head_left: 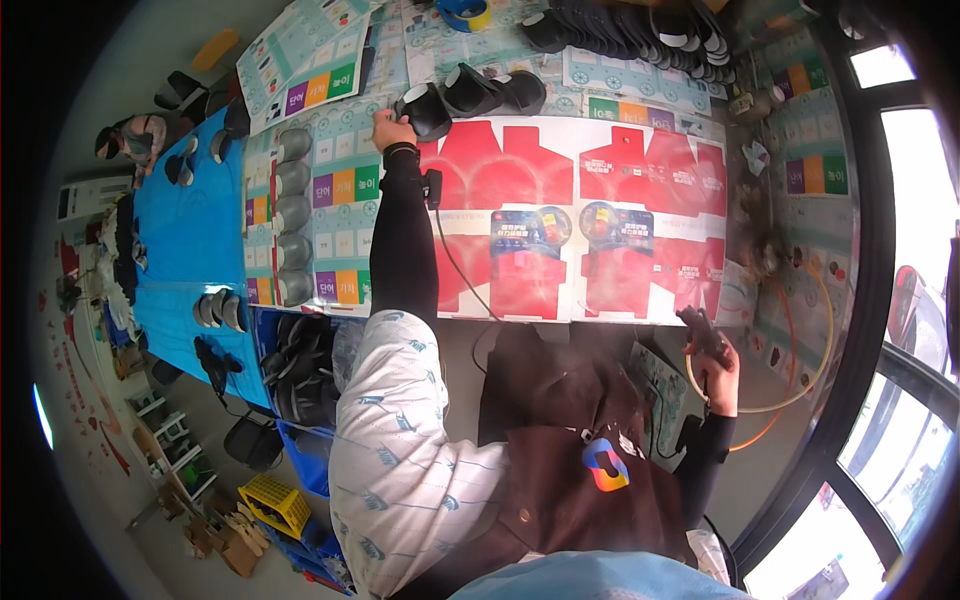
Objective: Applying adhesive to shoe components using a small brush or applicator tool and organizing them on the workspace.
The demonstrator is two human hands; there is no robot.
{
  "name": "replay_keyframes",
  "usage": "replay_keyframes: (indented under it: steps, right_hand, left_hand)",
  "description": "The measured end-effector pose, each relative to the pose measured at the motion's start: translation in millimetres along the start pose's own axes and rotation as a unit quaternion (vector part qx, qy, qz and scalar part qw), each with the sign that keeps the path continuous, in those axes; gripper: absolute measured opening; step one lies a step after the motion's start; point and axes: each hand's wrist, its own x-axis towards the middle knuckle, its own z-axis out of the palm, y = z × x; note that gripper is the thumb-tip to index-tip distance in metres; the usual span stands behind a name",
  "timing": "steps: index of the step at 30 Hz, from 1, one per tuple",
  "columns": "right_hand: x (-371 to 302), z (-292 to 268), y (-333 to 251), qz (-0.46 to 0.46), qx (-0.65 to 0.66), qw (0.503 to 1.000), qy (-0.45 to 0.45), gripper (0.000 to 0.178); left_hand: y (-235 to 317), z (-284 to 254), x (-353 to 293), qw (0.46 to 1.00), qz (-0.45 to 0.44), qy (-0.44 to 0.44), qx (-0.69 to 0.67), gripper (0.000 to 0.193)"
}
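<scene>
At the far side of the work table, my left hand (392, 130) is closed at the left edge of a black cupped piece (424, 110) that looks like a shoe part. Two similar black pieces (471, 90) lie just to its right. Down at the right, beyond the table's front edge, my right hand (720, 383) is wrapped round a dark spray gun (704, 335). A pale hose (800, 398) curves away from that hand. Below my left wrist lie red-printed cardboard sheets (520, 165), spread over the table.
Grey cupped pieces (292, 212) stand in a column at the table's left. Black pieces (640, 40) are lined up at the back, near a tape roll (463, 12). A blue-covered table (195, 240) adjoins on the left, where another person (140, 138) is. Windows (915, 180) are at right.
</scene>
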Motion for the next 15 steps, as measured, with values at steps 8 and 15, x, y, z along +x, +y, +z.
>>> replay_keyframes:
  steps: [8,15]
  right_hand:
    - [-9,31,-4,0.050,-0.026,0.998,0.024,0.027]
    - [-7,50,-13,0.052,-0.049,0.997,0.018,0.035]
  left_hand:
    - [45,24,-12,0.982,0.127,-0.098,0.099,0.065]
    - [73,25,1,0.930,0.124,-0.213,0.273,0.052]
